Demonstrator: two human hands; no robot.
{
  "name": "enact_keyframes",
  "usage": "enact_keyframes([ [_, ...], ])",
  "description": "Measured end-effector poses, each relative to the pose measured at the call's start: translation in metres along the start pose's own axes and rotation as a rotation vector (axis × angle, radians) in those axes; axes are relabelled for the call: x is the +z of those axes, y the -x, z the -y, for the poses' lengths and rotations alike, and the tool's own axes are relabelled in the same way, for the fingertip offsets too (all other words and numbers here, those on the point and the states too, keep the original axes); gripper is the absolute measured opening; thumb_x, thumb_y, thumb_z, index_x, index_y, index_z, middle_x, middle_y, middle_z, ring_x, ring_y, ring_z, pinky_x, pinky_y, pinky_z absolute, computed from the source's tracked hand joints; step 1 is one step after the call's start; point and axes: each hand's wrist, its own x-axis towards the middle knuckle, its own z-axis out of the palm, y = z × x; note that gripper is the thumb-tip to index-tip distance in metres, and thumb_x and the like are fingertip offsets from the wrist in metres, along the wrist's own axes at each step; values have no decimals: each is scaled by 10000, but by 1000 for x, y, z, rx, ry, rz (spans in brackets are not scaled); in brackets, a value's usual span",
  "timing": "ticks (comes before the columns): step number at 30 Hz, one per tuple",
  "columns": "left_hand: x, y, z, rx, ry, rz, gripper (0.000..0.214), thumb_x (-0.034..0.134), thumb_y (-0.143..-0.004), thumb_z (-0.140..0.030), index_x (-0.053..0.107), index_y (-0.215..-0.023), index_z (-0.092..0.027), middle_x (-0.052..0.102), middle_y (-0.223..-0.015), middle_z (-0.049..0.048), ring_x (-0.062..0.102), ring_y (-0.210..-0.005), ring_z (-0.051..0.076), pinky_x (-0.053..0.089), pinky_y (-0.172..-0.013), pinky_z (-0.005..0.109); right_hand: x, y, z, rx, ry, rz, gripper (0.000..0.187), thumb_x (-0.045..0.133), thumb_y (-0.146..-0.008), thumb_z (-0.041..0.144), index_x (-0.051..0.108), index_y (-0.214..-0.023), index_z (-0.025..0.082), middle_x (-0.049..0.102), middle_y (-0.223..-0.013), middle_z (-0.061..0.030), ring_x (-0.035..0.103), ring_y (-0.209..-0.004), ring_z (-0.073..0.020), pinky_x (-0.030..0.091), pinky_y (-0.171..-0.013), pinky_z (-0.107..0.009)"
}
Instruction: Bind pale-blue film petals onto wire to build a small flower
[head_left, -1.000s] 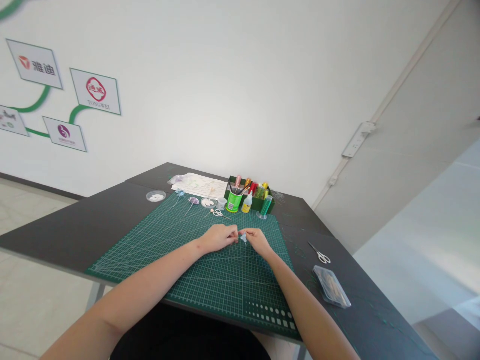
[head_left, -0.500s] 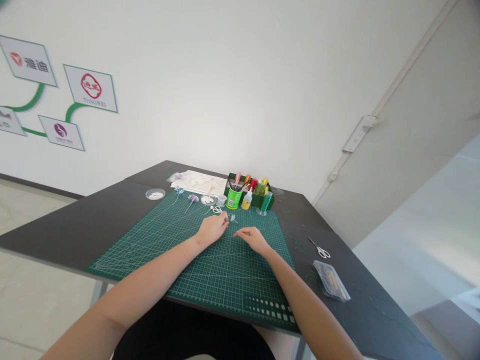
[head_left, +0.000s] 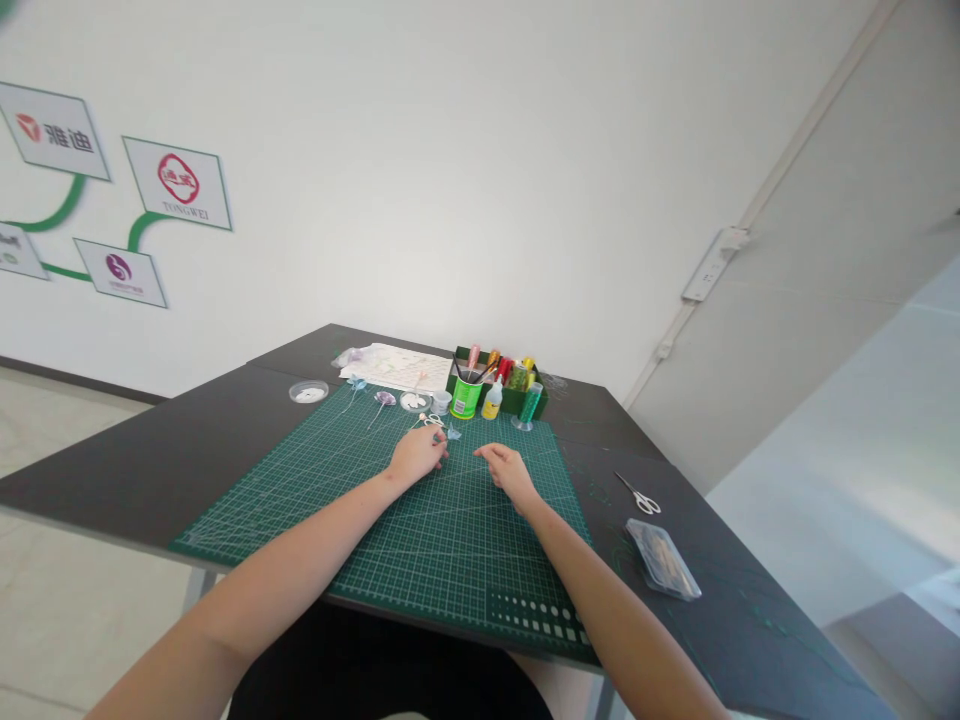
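My left hand (head_left: 418,456) is over the green cutting mat (head_left: 420,550), fingers curled and pinched. At its fingertips is a small pale blue petal-like piece (head_left: 454,433), which seems to be held there; the grip itself is partly hidden. My right hand (head_left: 508,472) is to the right, a gap apart, with thumb and forefinger pressed together; anything between them is too small to make out. Just beyond my left hand lie small white-handled scissors (head_left: 433,420). A purple flower on a thin stem (head_left: 385,398) and a light blue one (head_left: 357,383) lie farther left.
At the back stand a green can (head_left: 466,397) with tools, a glue bottle (head_left: 492,400), a green thread spool (head_left: 531,403) and a box of spools (head_left: 514,400). Clear dishes (head_left: 308,392) are at left. Scissors (head_left: 645,503) and a plastic case (head_left: 662,560) lie right.
My left hand has shifted left, and the pale blue piece has moved left with it. My right hand has drawn slightly right and up, widening the gap between the hands.
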Motion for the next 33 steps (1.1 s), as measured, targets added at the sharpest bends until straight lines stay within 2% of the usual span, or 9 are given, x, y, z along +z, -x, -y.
enact_keyframes([
  [4,2,-3,2,-18,52,-12,99,493,-857,-255,578,-863,-204,729,-790,-9,659,-551,106,433,-510,188,0,-3,-5,-128,174,-333,237,520,-803,411,583,-772,184,589,-702,-17,532,-647,-172,410,-619,-287],
  [7,4,-4,3,-6,69,-22,84,499,-851,-246,574,-852,-208,727,-768,-16,661,-552,109,443,-531,193,-3,-3,-7,-242,313,-435,216,536,-796,349,587,-926,185,636,-959,-80,567,-901,-236,428,-815,-372],
  [10,4,-3,3,-9,78,-35,70,505,-847,-237,570,-845,-211,727,-757,-23,663,-553,110,441,-532,194,-3,-3,-8,-306,343,-415,234,516,-817,328,585,-988,183,626,-1022,-96,553,-983,-250,416,-889,-412],
  [16,4,0,0,13,64,-45,73,507,-841,-232,575,-845,-210,729,-752,-25,653,-532,105,435,-526,194,8,2,-6,-349,294,-250,219,507,-841,306,605,-996,187,634,-1020,-84,571,-984,-236,437,-906,-406],
  [20,5,2,-2,39,51,-34,92,495,-843,-231,581,-871,-217,733,-766,-25,654,-534,113,438,-527,202,13,5,-4,-375,294,-193,226,503,-849,294,606,-1020,188,635,-1030,-87,575,-1004,-237,438,-925,-412],
  [23,6,3,-3,98,64,-5,97,491,-850,-253,578,-879,-222,733,-770,-31,657,-540,117,450,-545,209,15,6,-3,-381,265,-242,376,528,-841,314,536,-1191,176,601,-1150,-117,549,-1091,-249,420,-969,-433],
  [26,7,6,-6,163,57,9,99,492,-847,-247,580,-884,-223,734,-782,-35,654,-539,117,453,-559,212,15,7,0,-393,233,-355,579,529,-853,357,371,-1371,151,493,-1319,-159,464,-1224,-259,357,-1041,-457],
  [29,7,8,-9,205,46,2,107,485,-847,-234,582,-891,-228,737,-802,-41,652,-537,116,457,-573,216,12,8,3,-400,188,-422,547,413,-921,372,303,-1422,183,432,-1386,-149,415,-1274,-244,319,-1068,-472],
  [33,5,11,-13,230,43,-1,98,488,-855,-257,579,-876,-227,740,-816,-39,653,-545,117,458,-587,219,8,8,4,-394,131,-446,512,321,-955,365,286,-1439,202,397,-1417,-135,419,-1266,-218,321,-1067,-449],
])
